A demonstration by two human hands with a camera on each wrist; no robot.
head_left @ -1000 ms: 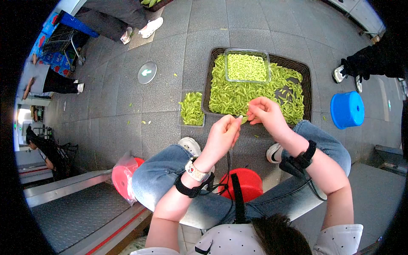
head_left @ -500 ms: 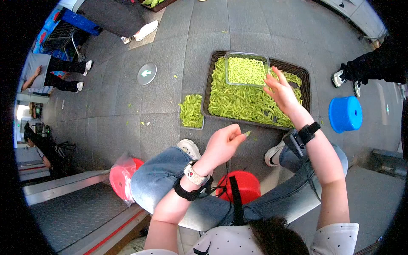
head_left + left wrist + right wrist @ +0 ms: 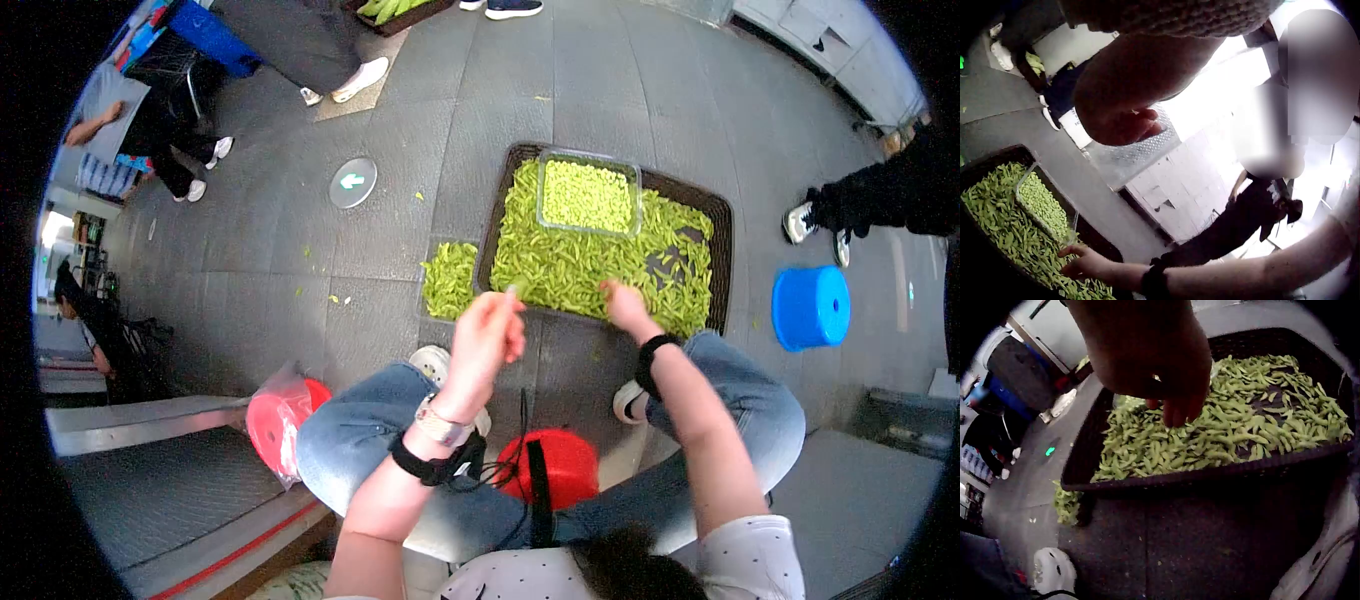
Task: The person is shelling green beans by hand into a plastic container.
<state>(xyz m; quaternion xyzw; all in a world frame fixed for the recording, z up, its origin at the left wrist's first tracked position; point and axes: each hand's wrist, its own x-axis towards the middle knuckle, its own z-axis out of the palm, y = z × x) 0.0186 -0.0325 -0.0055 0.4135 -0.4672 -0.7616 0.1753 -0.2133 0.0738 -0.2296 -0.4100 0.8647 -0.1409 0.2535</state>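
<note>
My left hand (image 3: 487, 335) is raised in front of the basket's near left corner, fingers curled, pinching a small pale-green pod (image 3: 512, 290) at its fingertips. In the left wrist view my left hand (image 3: 1125, 94) is dark, and the pod is hidden. My right hand (image 3: 628, 305) reaches over the near edge of a dark woven basket (image 3: 722, 230), its fingers pointing down at the green bean pods (image 3: 550, 265). A gap shows between thumb and fingers of the right hand (image 3: 1085, 262) in the left wrist view. A clear tub (image 3: 638, 190) of shelled beans (image 3: 585, 195) sits on the pods.
A smaller clear container of pods (image 3: 450, 278) stands left of the basket. A blue upturned bucket (image 3: 812, 308) is to the right, a red stool (image 3: 555, 468) between my legs. Another red stool (image 3: 275, 425), in plastic, stands at left. Other people's legs (image 3: 870, 205) are around.
My right hand went from beside the left hand, up toward the tub, then down to the pods at the basket's near side. My left hand moved left and up, still pinching a pod.
</note>
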